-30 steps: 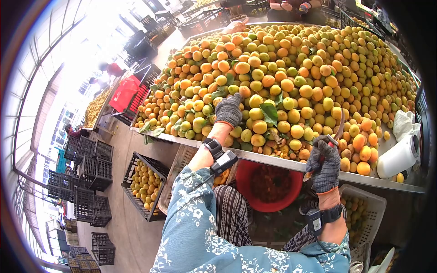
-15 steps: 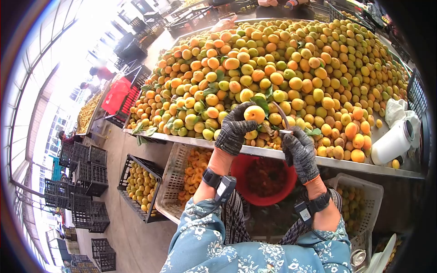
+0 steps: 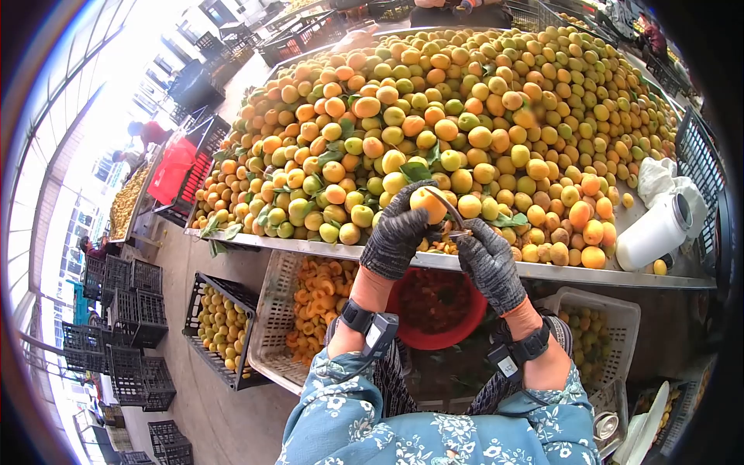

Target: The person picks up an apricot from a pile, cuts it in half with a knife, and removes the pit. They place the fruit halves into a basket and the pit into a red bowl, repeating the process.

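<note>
An orange-yellow apricot [image 3: 428, 204] is gripped in the gloved fingers of my left hand [image 3: 397, 239]. My right hand [image 3: 490, 262], also in a grey glove, is closed around the handle of a small curved knife [image 3: 445, 203]. The thin blade lies right at the apricot's upper right side. Both hands are at the front edge of a metal table [image 3: 535, 270], where a great heap of apricots [image 3: 465, 116] with some green leaves rises behind them. Below my hands stands a red basin [image 3: 449, 339] with dark, wet-looking scraps inside.
A pale crate [image 3: 267, 329] of halved apricots [image 3: 318, 298] stands below left, beside a black crate [image 3: 221, 322] of whole fruit. Another pale crate [image 3: 620, 314] is below right. A white jug [image 3: 651, 236] lies on the table's right end. Black crates [image 3: 128, 306] are stacked far left.
My right hand has moved left toward my left hand, bringing the knife blade from beside the apricot up against it. The whole view has shifted slightly.
</note>
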Demonstrator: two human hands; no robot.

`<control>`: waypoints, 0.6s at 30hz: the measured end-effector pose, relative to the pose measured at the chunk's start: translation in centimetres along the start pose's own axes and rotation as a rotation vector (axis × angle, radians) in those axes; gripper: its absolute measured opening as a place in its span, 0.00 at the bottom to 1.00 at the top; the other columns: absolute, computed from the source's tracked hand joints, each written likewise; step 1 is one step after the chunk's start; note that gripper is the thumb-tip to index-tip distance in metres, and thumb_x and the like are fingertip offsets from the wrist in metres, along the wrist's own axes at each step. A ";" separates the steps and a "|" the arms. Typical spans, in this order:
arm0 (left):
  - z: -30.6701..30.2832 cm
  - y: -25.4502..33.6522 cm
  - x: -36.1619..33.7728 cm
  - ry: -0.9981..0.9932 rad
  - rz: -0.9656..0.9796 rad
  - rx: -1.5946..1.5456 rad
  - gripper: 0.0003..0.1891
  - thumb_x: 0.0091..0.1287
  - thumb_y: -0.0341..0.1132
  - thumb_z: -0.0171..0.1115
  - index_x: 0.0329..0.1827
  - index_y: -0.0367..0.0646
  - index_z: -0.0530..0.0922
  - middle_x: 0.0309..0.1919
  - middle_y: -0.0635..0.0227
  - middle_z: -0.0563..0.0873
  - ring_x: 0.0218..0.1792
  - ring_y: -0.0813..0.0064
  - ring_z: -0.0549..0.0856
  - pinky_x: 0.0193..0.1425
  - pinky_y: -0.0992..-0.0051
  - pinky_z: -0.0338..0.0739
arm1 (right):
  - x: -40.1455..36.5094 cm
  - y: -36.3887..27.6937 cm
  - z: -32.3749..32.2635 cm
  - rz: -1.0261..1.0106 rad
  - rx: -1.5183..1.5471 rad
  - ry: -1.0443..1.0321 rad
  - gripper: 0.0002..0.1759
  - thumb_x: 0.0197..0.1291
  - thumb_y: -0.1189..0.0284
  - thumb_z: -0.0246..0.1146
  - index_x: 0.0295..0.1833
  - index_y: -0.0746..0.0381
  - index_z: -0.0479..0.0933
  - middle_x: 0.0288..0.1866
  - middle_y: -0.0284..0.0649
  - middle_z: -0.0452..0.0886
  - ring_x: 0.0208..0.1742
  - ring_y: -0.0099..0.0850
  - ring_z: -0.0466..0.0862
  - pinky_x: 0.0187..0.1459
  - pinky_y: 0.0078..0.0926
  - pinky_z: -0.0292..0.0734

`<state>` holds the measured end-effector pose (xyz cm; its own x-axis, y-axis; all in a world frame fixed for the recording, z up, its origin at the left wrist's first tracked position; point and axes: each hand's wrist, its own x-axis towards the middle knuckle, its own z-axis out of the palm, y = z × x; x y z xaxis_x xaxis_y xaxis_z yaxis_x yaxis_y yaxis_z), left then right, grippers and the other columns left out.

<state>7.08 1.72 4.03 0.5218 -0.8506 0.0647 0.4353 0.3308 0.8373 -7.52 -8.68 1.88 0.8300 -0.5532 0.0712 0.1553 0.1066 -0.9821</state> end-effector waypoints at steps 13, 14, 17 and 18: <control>1.3 -1.0 -1.1 0.032 0.044 0.255 0.26 0.61 0.38 0.68 0.61 0.39 0.73 0.49 0.68 0.80 0.50 0.76 0.79 0.58 0.74 0.75 | -2.2 -1.5 0.4 -0.189 -0.430 0.079 0.14 0.68 0.70 0.58 0.53 0.69 0.76 0.40 0.47 0.83 0.41 0.30 0.82 0.43 0.27 0.77; 1.7 -0.8 -1.7 0.065 -0.002 0.283 0.27 0.63 0.39 0.67 0.63 0.39 0.72 0.50 0.68 0.80 0.51 0.76 0.79 0.58 0.73 0.75 | -2.6 -1.1 0.8 -0.176 -0.278 0.071 0.14 0.68 0.71 0.58 0.54 0.69 0.76 0.42 0.48 0.83 0.44 0.31 0.82 0.46 0.28 0.77; 1.4 -1.1 -3.3 0.031 0.022 0.262 0.28 0.66 0.42 0.64 0.67 0.41 0.68 0.52 0.62 0.80 0.52 0.68 0.81 0.56 0.70 0.78 | -4.1 -0.5 1.3 -0.226 -0.291 0.107 0.15 0.70 0.70 0.55 0.57 0.67 0.75 0.48 0.50 0.83 0.51 0.34 0.82 0.53 0.33 0.76; 2.5 -0.4 -4.4 0.038 0.011 0.233 0.26 0.68 0.41 0.62 0.66 0.42 0.69 0.52 0.63 0.80 0.52 0.69 0.81 0.56 0.69 0.78 | -4.9 -1.3 1.5 -0.194 -0.316 0.122 0.16 0.71 0.69 0.54 0.58 0.66 0.75 0.48 0.49 0.84 0.51 0.33 0.82 0.52 0.34 0.77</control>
<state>2.80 4.30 4.75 0.5550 -0.8298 0.0580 0.2504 0.2331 0.9397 -10.97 -4.83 3.11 0.7284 -0.6344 0.2587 0.1149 -0.2591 -0.9590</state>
